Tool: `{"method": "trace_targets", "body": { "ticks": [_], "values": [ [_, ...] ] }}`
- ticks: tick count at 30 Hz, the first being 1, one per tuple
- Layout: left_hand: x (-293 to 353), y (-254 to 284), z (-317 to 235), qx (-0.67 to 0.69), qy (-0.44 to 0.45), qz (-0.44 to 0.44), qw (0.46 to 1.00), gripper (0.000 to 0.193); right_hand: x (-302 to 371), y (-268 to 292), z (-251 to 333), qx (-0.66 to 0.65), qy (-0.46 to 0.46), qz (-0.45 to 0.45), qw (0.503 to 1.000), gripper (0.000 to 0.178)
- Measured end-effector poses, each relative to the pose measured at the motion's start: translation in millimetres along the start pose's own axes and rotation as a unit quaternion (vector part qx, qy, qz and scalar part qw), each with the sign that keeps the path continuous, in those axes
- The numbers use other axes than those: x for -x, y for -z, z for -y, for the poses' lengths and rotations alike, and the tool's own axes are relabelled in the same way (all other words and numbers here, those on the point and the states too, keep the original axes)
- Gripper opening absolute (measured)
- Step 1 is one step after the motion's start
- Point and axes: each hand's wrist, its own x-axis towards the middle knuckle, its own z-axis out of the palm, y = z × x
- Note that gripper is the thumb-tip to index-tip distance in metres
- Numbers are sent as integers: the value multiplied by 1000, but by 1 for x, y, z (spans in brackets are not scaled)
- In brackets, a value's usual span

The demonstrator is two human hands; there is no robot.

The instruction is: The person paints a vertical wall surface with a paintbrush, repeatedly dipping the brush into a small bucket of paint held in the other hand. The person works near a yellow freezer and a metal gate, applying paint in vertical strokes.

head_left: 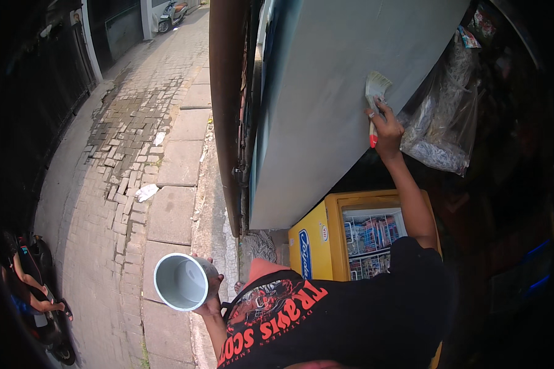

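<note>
Right hand [388,131] pinches a paintbrush [372,92] lying near to far, bristles far; left hand [213,294] grips a pail [166,278], mouth upward.

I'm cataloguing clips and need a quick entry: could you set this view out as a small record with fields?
Left hand: holds a round, pale container, open end showing
Right hand: grips a paintbrush, bristles up, over a grey panel
Contact: bristles seem to meet the panel
Beside the panel: clear plastic bag
Below: yellow freezer with packets in wire baskets
Far left: paved lane, parked scooter
</note>
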Motion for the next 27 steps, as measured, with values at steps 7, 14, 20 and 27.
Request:
{"method": "trace_targets", "body": {
  "ticks": [7,14,20,27],
  "values": [
    [1,2,-6,19,-8,-62,998,90,101,-13,64,-207,0,297,932,18],
    [-19,-2,-19,23,1,-11,1000,81,-124,85,-40,-196,31,99,975,16],
    [-22,2,-20,33,20,-14,999,88,-229,125,-56,-19,93,-199,975,13],
    [-4,12,-24,53,-13,-39,998,89,28,-21,71,-26,37,73,996,29]
  ]
}}
